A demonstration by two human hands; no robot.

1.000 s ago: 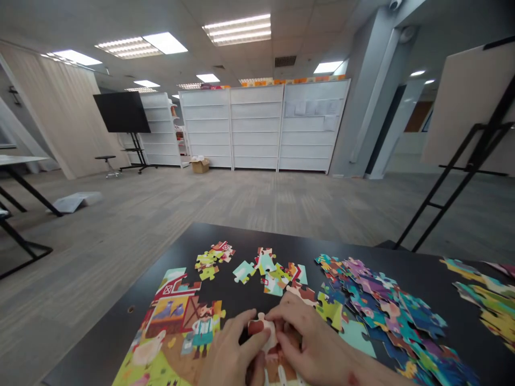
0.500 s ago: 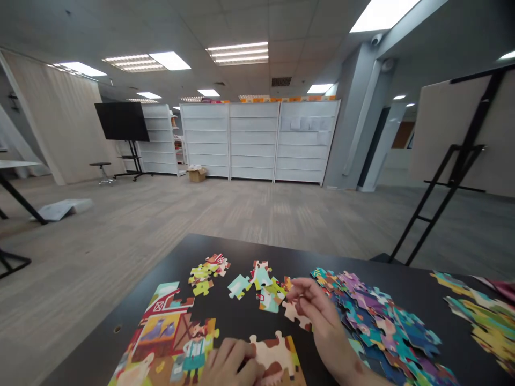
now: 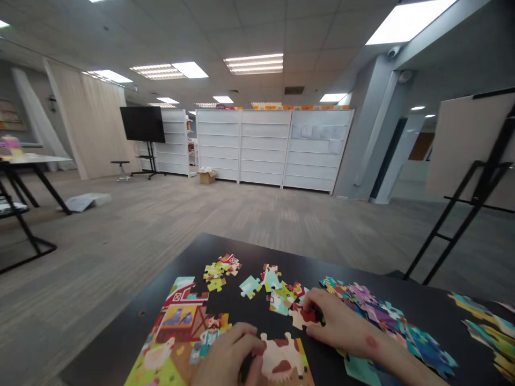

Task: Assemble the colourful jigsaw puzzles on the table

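A partly assembled farm jigsaw puzzle (image 3: 177, 343) lies at the table's near edge, showing a barn, a hen and a farmer. My left hand (image 3: 231, 354) rests on it, fingers bent and thumb apart, beside the joined cow section (image 3: 284, 359); it partly covers the farmer. My right hand (image 3: 333, 319) is farther right, thumb and fingertips closed around a pink and brown puzzle piece (image 3: 298, 317) low over the table. Just beyond its fingers is a small group of loose pieces (image 3: 279, 300) in green, pale blue and red.
Another small cluster of farm pieces (image 3: 217, 273) lies toward the back left of the black table (image 3: 181, 268). A large heap of blue and purple pieces (image 3: 386, 321) spreads right, partly under my right forearm. Yellow-green pieces (image 3: 491, 338) lie at far right.
My right hand has lowered from above the loose pieces, and its fingers have closed on the pink and brown one. My left hand stays on the puzzle. The view has turned slightly left.
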